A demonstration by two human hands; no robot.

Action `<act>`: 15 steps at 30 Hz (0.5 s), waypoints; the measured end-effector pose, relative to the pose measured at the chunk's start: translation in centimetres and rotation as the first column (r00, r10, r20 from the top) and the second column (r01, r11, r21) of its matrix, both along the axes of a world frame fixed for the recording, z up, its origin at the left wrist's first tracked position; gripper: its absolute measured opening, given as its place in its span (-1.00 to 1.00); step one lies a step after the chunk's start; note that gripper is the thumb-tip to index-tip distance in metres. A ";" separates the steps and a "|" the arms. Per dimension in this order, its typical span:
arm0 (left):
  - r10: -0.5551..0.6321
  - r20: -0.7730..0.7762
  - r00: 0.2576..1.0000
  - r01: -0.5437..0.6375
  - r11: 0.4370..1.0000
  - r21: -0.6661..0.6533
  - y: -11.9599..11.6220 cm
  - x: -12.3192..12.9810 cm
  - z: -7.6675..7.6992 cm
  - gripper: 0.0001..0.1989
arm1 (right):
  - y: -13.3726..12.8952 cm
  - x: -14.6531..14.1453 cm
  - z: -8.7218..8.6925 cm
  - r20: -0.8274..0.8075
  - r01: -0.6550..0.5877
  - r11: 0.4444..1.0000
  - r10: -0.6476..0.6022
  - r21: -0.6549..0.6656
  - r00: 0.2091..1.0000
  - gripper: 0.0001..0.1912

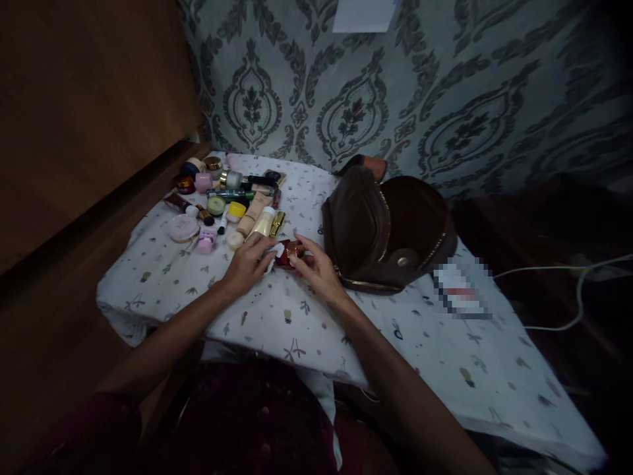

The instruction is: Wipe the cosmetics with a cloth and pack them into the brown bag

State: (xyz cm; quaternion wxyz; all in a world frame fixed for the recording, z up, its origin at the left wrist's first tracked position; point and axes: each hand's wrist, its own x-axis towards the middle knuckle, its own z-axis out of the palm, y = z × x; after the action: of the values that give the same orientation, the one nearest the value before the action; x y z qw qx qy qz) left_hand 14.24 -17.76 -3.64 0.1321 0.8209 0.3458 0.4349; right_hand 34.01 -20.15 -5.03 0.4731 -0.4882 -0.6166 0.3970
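Between my hands, just above the patterned cloth, is a small dark red bottle (283, 258) with a gold-coloured cap (291, 249). My right hand (316, 265) is closed round the cap end, thumb and fingers on either side. My left hand (250, 265) pinches a crumpled white wipe (271, 257) against the bottle's other end. A cream tube (264, 223) with a white cap lies just beyond my left hand, and a gold tube (277, 223) is beside it. To the right of my right hand stands a brown leather bag (356, 224), its top open.
Several jars, tubes and bottles crowd the table's left back, among them a round pink compact (184, 228), a purple bottle (206, 239) and a yellow-lidded jar (236, 211). A blurred white packet (462, 290) lies right of the bag. A wooden cabinet (93, 112) borders the left; white cables (554, 267) run at right.
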 end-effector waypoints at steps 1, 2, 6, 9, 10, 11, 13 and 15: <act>0.005 -0.010 1.000 -0.005 1.000 0.010 -0.1 0.0 0.0 -0.82 | 0.0 -0.1 0.0 -0.019 0.001 1.000 -0.001 -0.017 1.000 -0.37; 0.009 -0.023 1.000 -0.009 1.000 0.020 -0.1 0.1 0.0 -0.82 | 0.0 -0.1 0.1 -0.040 -0.001 0.999 0.000 -0.035 0.999 -0.37; 0.014 -0.068 0.998 -0.011 0.999 0.052 -0.3 0.2 0.1 -0.82 | 0.1 -0.3 0.3 -0.089 -0.004 0.997 -0.003 -0.082 0.996 -0.37; 0.005 -0.089 0.996 0.002 0.997 0.074 -0.3 0.2 0.0 -0.81 | 0.2 -0.2 0.2 -0.080 0.025 0.997 -0.031 -0.079 0.996 -0.37; -0.003 -0.092 0.996 0.011 0.997 0.081 -0.3 0.1 0.0 -0.80 | 0.3 -0.1 0.1 -0.077 0.033 0.997 -0.039 -0.077 0.996 -0.37; -0.013 -0.094 0.995 0.021 0.996 0.088 -0.3 0.1 0.0 -0.80 | 0.4 -0.1 -0.1 -0.078 0.041 0.996 -0.047 -0.077 0.996 -0.37; -0.033 -0.104 0.994 0.043 0.995 0.095 -0.3 0.1 -0.1 -0.79 | 0.5 0.0 -0.4 -0.091 0.053 0.994 -0.062 -0.091 0.994 -0.37; -0.044 -0.124 0.991 0.055 0.995 0.089 -0.4 0.1 -0.2 -0.78 | 0.6 0.0 -0.6 -0.116 0.061 0.992 -0.074 -0.112 0.990 -0.39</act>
State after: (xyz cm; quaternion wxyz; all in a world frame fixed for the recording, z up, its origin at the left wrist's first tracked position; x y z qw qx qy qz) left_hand 14.30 -18.14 -3.82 0.0837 0.8593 0.3125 0.3962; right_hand 34.05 -19.56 -5.64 0.4954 -0.5091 -0.5476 0.4421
